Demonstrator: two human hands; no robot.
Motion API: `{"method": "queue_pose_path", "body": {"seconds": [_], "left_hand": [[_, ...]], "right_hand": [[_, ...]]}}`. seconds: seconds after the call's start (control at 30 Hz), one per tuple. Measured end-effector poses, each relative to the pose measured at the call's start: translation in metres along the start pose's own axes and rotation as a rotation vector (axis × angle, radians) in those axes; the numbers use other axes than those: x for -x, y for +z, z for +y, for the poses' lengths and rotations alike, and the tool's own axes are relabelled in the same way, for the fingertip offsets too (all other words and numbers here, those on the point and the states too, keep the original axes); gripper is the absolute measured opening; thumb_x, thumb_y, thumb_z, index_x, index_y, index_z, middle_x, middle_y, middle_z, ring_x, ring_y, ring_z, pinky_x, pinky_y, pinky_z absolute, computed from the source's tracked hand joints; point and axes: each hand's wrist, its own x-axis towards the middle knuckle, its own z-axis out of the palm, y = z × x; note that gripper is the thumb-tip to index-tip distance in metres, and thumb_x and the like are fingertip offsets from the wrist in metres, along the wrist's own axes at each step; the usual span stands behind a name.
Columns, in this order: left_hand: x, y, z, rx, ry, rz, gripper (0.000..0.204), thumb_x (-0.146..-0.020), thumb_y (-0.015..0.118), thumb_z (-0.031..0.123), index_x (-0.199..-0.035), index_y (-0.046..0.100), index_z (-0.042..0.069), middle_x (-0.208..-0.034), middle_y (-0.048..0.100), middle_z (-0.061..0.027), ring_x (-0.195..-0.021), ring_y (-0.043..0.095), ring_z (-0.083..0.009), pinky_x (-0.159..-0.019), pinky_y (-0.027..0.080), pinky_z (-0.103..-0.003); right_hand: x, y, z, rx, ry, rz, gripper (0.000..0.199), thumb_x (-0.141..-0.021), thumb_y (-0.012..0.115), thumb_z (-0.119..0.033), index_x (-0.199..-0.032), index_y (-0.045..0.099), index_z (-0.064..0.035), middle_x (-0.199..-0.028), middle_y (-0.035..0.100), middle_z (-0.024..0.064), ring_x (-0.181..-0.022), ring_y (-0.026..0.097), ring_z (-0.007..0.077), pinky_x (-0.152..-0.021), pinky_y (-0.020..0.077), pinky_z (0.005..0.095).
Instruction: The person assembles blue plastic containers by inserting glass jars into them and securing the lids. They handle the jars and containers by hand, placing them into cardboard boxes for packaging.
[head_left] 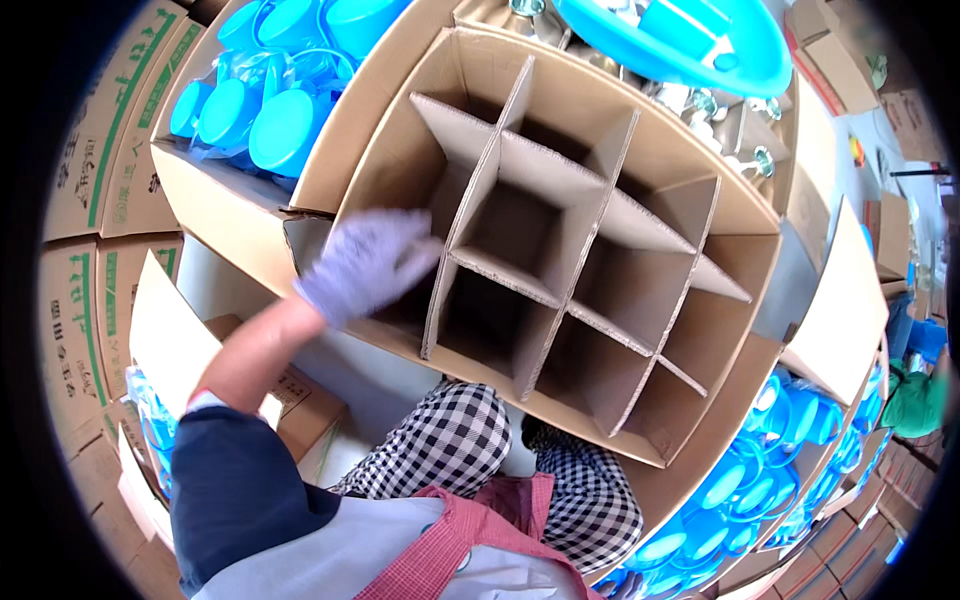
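Divider (583, 245) just right of blurred left grip (372, 262), inside carton (760, 262); contact unclear.

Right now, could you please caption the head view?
Lavender-gloved left hand over an open, divided brown cardboard box.

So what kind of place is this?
Probably a packing room or warehouse: there's a divided cardboard box, stacked cartons, and lots of blue plastic items bunched together in boxes.
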Motion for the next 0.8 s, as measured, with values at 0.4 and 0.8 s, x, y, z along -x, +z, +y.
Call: {"method": "queue_pose_path", "body": {"seconds": [0.4, 0.8], "left_hand": [[-0.061, 0.075, 0.072, 0.1, 0.394, -0.349, 0.042, -0.089, 0.055, 0.042, -0.103, 0.062, 0.003, -0.102, 0.059, -0.0196, -0.093, 0.059, -0.0347, -0.086, 0.047, -0.044], [-0.14, 0.084, 0.145, -0.103, 0.763, -0.16, 0.052, -0.087, 0.058, 0.049, -0.103, 0.061, 0.0, -0.095, 0.064, -0.0178, -0.091, 0.064, -0.0301, -0.08, 0.051, -0.043]], "right_hand": [[0.014, 0.001, 0.001, 0.01, 0.031, 0.008, 0.046, -0.097, 0.043, -0.037, -0.125, 0.061, -0.0052, -0.135, 0.052, 0.0223, -0.122, 0.049, 0.043, -0.1, 0.0389, 0.0529], [0.012, -0.01, 0.005, 0.053, 0.05, -0.014, 0.041, -0.095, 0.046, -0.03, -0.121, 0.063, -0.003, -0.126, 0.058, 0.0225, -0.115, 0.054, 0.0433, -0.096, 0.0414, 0.0521]]}}
